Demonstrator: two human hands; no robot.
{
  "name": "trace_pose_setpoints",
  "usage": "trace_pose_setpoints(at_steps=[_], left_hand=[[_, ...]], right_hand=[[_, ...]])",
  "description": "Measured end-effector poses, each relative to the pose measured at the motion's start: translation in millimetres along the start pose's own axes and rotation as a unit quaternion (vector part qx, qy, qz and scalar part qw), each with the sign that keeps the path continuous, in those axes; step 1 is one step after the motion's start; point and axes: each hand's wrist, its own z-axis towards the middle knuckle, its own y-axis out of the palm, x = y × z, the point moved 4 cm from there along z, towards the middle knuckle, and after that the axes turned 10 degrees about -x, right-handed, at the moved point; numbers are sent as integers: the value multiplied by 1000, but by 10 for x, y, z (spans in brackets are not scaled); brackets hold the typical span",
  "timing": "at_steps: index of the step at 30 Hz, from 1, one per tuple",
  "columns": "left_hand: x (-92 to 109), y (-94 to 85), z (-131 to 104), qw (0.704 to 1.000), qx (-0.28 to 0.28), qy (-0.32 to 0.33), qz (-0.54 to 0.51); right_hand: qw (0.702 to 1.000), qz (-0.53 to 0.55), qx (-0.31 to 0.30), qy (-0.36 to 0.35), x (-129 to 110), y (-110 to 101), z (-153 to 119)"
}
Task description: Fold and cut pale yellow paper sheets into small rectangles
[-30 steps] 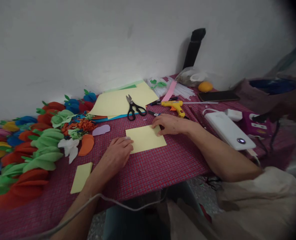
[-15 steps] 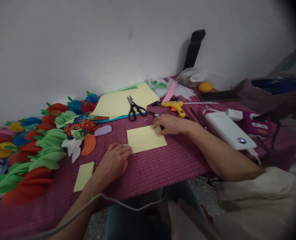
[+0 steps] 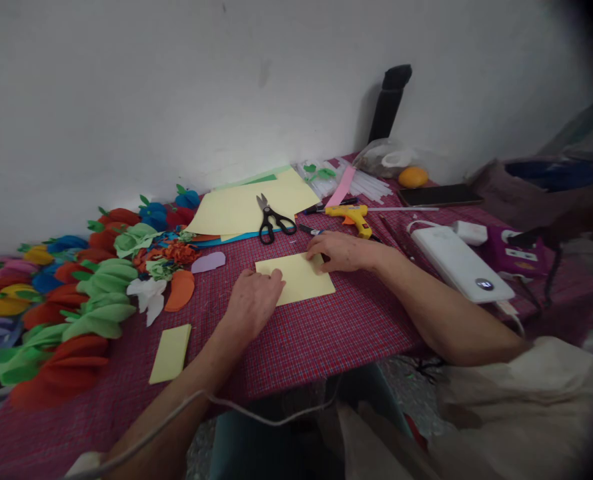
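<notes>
A pale yellow sheet of paper (image 3: 300,283) lies flat on the checked red cloth in front of me. My left hand (image 3: 257,293) rests over its left side, fingers bent and pressed to the paper; the fingertips are partly hidden. At the upper right corner, my right hand (image 3: 340,251) has thumb and fingers curled on the same sheet, keeping it against the cloth. Close to my left forearm is a small stack of yellow paper strips (image 3: 171,353). Black-handled scissors (image 3: 271,219) lie beyond the sheet, on larger yellow paper (image 3: 246,203).
Colourful paper fruit shapes (image 3: 101,293) crowd the left side. A yellow glue gun (image 3: 349,215), a white power bank (image 3: 459,261), a purple socket box (image 3: 516,252) and a phone (image 3: 441,195) are on the right. A white cable (image 3: 256,415) crosses in front of me.
My left hand has slid right and slightly up, from the paper's left edge to over its left part. My right hand stays at the upper right corner.
</notes>
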Motion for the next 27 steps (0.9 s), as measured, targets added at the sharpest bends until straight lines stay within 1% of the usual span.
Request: trace_pose_setpoints(at_steps=[6,8,11,14,19,24,26,27], left_hand=[[132,20,15,998,-3,19,61],[147,1,22,998,1,24,64],[160,-34,45,997,20,42,58],[171,-18,79,997,31,66,40],[178,73,123,995,28,93,27],[177,97,132,994,24,93,50],[180,98,130,994,26,91,61],[181,101,129,993,27,90,66]], right_hand=[[1000,-5,-11,17,-27,-16,-17],[1000,-8,-14,19,-29,-17,-18],[1000,-7,-10,18,-21,-11,-12],[1000,-8,-3,14,-6,3,-4],[1000,-13,17,-13,-25,-15,-26],[996,-1,65,-56,-131,-117,-103],[996,7,65,-65,-192,-122,-118],[996,11,54,-70,-229,-108,-118]])
